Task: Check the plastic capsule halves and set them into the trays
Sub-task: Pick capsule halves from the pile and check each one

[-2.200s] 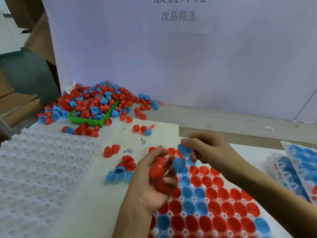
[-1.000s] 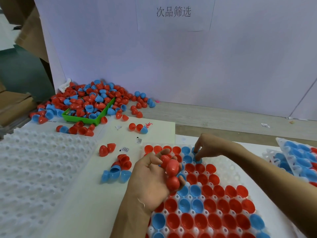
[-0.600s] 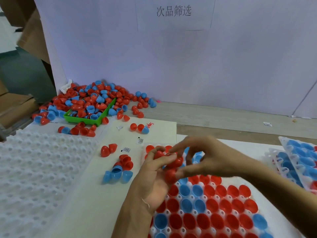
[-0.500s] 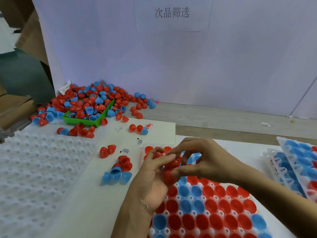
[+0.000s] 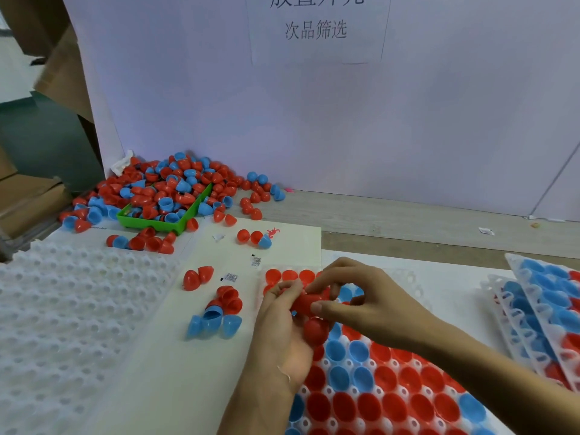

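- Empty white tray point(image 5: 62, 324): one, at the left, with every pocket bare; it lies well apart from both hands.
- Working tray point(image 5: 417, 287): one, under the hands, with most pockets filled by red and blue halves and a bare strip at its far right edge. The next half probably belongs in one of those bare pockets, mouth up like its neighbours.
- Filled trays point(image 5: 539, 312): a tilted stack at the right, at least three, the exact count hidden by overlap.
- Green bin point(image 5: 163, 224): one, buried in the loose heap of halves point(image 5: 163, 186), too many to count.
- Left hand point(image 5: 284, 337): palm up, cupped around a supply of red halves point(image 5: 314, 331); at least two show, the rest hidden.
- Right hand point(image 5: 361, 302): thumb and forefinger closed on one red half point(image 5: 306, 304), drawn off the left hand's supply. To do this well, pull only one free, turn it to view rim and shell, then seat it.
- Small loose group point(image 5: 216, 312) beside the left hand: three blue at the front, about four red nested behind.
- Red pair point(image 5: 197, 277): two halves, touching.
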